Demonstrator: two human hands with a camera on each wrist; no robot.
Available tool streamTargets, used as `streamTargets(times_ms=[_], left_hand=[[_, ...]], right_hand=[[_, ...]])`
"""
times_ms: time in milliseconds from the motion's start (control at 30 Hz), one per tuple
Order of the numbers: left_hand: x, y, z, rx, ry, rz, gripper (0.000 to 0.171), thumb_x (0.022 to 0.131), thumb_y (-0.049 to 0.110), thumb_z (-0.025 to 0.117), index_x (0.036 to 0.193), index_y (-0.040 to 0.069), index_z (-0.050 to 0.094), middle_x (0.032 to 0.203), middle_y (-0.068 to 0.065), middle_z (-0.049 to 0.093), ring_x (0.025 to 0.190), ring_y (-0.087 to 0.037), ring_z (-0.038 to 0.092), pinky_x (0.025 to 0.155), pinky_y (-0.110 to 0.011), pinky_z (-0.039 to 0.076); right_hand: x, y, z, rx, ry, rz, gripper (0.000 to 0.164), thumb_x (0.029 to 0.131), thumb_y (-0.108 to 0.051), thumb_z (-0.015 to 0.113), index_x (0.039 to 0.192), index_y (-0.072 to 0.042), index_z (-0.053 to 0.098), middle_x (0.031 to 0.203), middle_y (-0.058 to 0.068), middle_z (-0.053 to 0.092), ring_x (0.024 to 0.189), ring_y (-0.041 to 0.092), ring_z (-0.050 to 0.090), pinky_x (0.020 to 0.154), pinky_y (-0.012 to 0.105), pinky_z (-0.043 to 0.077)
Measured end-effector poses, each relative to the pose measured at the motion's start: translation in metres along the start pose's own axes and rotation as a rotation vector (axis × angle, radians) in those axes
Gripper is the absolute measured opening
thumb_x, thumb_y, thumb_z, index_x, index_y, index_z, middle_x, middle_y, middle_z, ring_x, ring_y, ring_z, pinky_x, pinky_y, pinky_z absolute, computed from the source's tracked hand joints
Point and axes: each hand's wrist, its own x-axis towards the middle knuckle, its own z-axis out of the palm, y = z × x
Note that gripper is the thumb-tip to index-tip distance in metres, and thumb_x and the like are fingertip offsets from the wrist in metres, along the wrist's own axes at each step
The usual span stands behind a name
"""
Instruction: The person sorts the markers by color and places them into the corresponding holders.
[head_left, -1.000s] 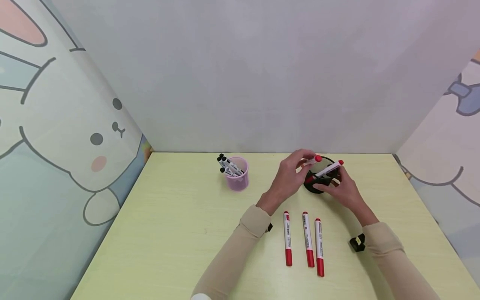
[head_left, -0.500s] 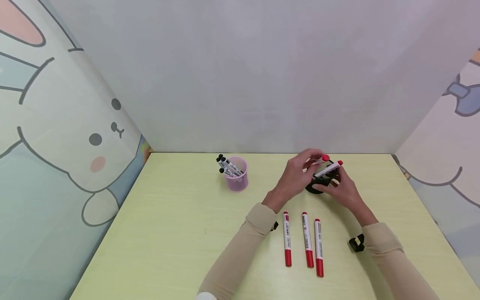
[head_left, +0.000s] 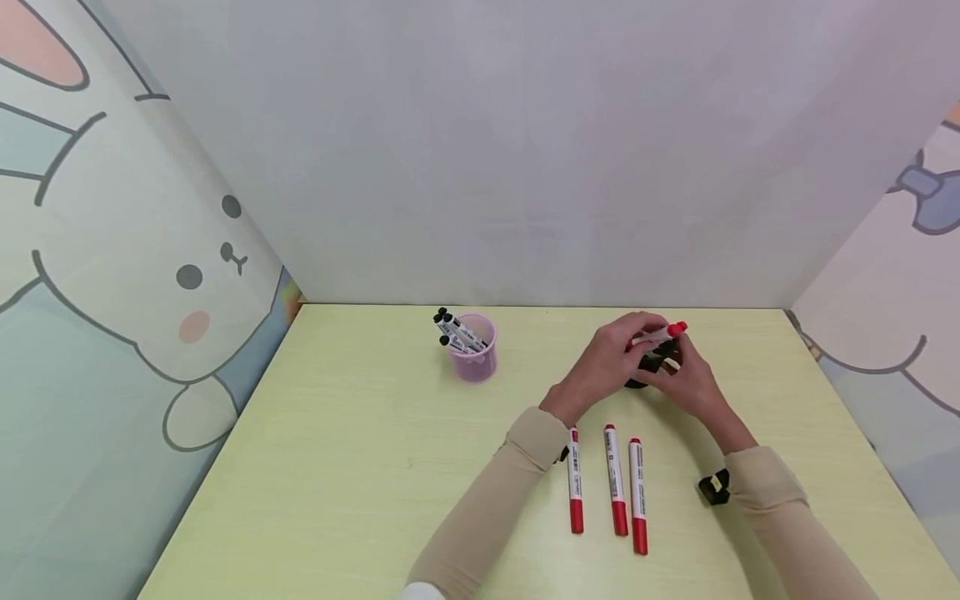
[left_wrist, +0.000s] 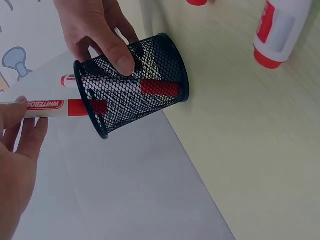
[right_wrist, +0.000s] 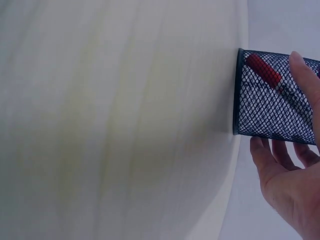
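My left hand (head_left: 603,360) pinches a red whiteboard marker (left_wrist: 50,107) near its far end. In the left wrist view, the marker's red cap passes the rim of a black mesh pen holder (left_wrist: 125,102). Around the holder's side curl the fingers and thumb of my right hand (head_left: 690,385). Another red marker (right_wrist: 264,71) leans inside, cap down against the bottom, seen through the mesh. From the head view the holder is mostly hidden behind both hands.
Three red markers lie side by side on the table, the left one (head_left: 575,492), the middle one (head_left: 615,475) and the right one (head_left: 637,492). A pink cup (head_left: 476,367) with several black markers (head_left: 459,332) stands further left. Behind the table rises a pale wall (head_left: 480,167).
My left hand has moved right with its marker, from beside the pen holder to over its opening. The right hand has stayed in place on the holder.
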Motion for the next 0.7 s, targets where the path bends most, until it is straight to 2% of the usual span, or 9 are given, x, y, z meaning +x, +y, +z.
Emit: streamTargets(times_ms=[300,700], left_hand=[[0.002,-0.005,0.009,0.096,-0.049,-0.007,0.032,0.099,0.001,0.065,0.131,0.004,0.063,0.131,-0.006,0.063,0.117,-0.01,0.057,0.099,-0.008,0.043],[0.004,-0.008,0.019,0.197,-0.084,-0.03,0.031,0.102,0.003,0.061,0.133,0.005,0.062,0.132,-0.006,0.06,0.122,-0.013,0.053,0.103,-0.004,0.035]], right_hand=[[0.001,0.001,-0.001,-0.033,-0.008,0.003,0.085,0.091,-0.019,0.08,0.155,0.0,0.027,0.149,0.03,0.041,0.133,0.051,0.044,0.107,0.063,0.039],[0.0,0.001,-0.001,-0.062,-0.018,0.014,0.084,0.092,-0.014,0.079,0.156,0.003,0.026,0.152,0.032,0.038,0.137,0.053,0.04,0.108,0.062,0.039]])
